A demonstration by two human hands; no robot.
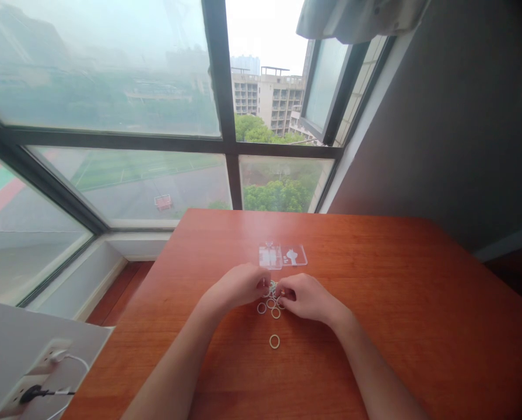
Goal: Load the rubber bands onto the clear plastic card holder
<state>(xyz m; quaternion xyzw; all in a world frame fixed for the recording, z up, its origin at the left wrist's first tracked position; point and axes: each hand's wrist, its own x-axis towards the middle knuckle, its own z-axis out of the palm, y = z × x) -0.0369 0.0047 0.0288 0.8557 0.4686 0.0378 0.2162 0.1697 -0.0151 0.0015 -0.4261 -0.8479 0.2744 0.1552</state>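
- L hand [243, 284] & R hand [307, 296]: fingers curled in; can't tell if either's pinching anything.
- Rings [272, 298] btwn fingertips; lone ring [274, 348] apart, wearer's side of grip.
- Step: prob. handling rings; next move calls for a fine pinch, imo.
- Clear box [270, 256] just beyond grip: white marks, no legible txt.

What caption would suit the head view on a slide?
Left hand and right hand among pale rings, clear case beyond, on a reddish table.

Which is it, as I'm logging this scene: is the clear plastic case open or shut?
Open. The case lies spread on the table, its two clear halves side by side.
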